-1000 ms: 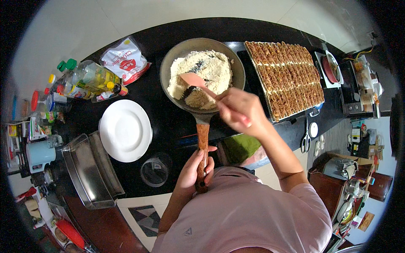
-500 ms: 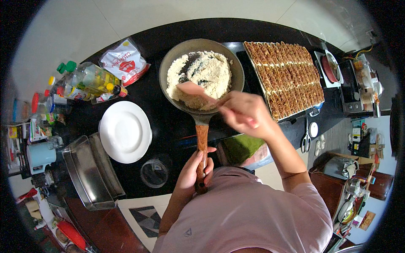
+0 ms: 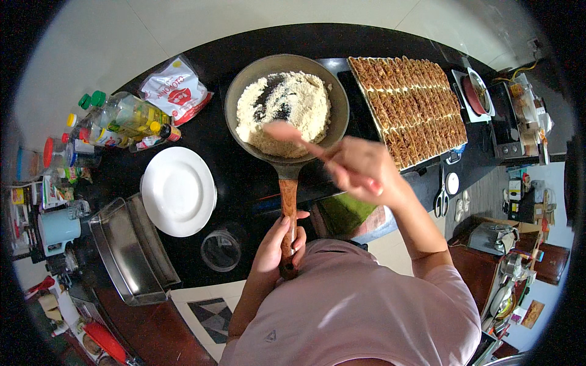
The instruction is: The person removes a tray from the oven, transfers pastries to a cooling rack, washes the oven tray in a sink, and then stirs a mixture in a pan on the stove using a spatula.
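A dark frying pan [image 3: 339, 122] rests on the black counter, with pale, crumbly flour-like powder [image 3: 311, 104] heaped round a bare patch of its base. My left hand [image 3: 274, 247] is wrapped round the brown wooden-look handle [image 3: 288, 201]. Over the pan's near right rim, my right hand [image 3: 363, 168] is closed on a pinkish spatula [image 3: 284, 131]. The blade hovers over or touches the near part of the powder; blur keeps me from telling which. Just below my right hand lies a folded green cloth [image 3: 347, 213].
Right of the pan is a large tray of brown-topped pieces [image 3: 412, 110], with scissors [image 3: 441, 198] near it. To the left stand a white plate [image 3: 178, 192], a clear round container [image 3: 221, 250], a metal basin [image 3: 131, 256], several bottles [image 3: 131, 113] and a white-and-red bag [image 3: 177, 91].
My right hand has shifted a little right and nearer to me, and the spatula blade has moved slightly right. The bare patch in the powder looks wider. My left hand keeps its hold.
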`<state>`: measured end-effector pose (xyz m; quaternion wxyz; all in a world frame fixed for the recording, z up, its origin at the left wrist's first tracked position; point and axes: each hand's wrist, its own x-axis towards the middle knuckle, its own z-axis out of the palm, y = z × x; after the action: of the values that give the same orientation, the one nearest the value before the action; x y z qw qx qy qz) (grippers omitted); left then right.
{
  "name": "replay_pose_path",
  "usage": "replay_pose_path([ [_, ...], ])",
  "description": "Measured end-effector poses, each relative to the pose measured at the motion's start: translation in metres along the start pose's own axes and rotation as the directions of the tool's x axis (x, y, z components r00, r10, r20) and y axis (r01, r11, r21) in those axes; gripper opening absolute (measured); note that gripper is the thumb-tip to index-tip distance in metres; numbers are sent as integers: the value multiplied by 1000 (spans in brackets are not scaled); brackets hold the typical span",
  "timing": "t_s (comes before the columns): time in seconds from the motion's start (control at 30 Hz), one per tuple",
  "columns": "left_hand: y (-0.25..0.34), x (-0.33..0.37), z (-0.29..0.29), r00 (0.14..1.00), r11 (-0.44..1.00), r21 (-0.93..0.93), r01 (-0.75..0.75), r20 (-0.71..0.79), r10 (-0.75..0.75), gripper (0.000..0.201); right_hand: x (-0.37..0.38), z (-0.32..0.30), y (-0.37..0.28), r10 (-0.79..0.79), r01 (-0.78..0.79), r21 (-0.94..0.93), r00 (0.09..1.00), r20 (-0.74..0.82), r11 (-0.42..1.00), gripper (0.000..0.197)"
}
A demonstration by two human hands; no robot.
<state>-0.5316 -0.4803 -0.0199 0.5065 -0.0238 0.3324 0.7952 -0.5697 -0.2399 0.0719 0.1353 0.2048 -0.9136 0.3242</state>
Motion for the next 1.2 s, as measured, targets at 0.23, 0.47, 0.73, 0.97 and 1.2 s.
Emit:
replay_pose_path([
  [0.23, 1, 2, 1, 1000, 999, 37, -15, 26, 14, 49, 12, 5, 42, 68, -76, -102, 995, -75, 992, 5],
  [0.47, 1, 1, 1, 1000, 998, 56, 2, -3, -2, 49, 3, 12, -5, 7, -5, 55, 1000, -30, 998, 7],
  [0.73, 0, 2, 0, 1000, 999, 51, -18, 18, 17, 48, 27, 2, 47, 81, -97, -70, 975, -206, 993, 5],
  [0.97, 1, 1, 0, 1000, 1000, 6, 21, 2, -21, 49, 8, 13, 4, 30, -41, 117, 995, 99, 992, 6],
  [1.2, 3, 0, 3, 1000, 1000, 18, 5, -11, -5, 48, 16, -76, 53, 434, -455, 388, 889, 146, 801, 22],
])
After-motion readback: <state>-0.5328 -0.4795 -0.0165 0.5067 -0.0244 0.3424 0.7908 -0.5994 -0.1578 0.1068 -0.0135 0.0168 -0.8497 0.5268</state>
